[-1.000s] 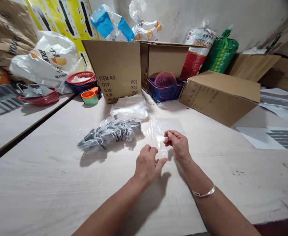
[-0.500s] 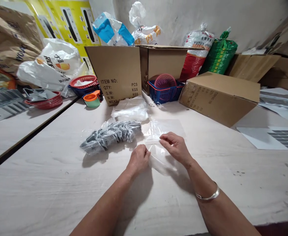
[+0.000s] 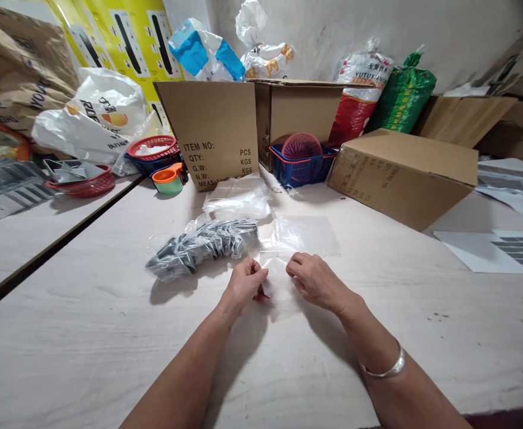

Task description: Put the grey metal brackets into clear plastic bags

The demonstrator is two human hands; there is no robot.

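Observation:
Between my hands is a clear plastic bag (image 3: 280, 282), low over the pale table. My left hand (image 3: 246, 281) pinches its left edge between thumb and fingers. At the bag's right side, my right hand (image 3: 315, 277) is closed on it with fingers curled down; the fingertips are partly hidden. Just beyond lies another flat clear bag (image 3: 308, 233). Left of my hands rests a row of dark pieces wrapped in clear plastic (image 3: 203, 245). Behind that row sits a pile of clear bags (image 3: 237, 196).
Cardboard boxes (image 3: 212, 128) stand at the back, with a blue basket (image 3: 304, 170) before them. A tilted carton (image 3: 399, 179) is at right, near printed sheets (image 3: 467, 250). An orange and green cup (image 3: 167, 180) and red basket (image 3: 83, 183) are at left.
The bag between my hands has shifted slightly toward me. My left hand has turned, showing its thumb on top; my right hand has rolled over, knuckles up, and moved slightly down.

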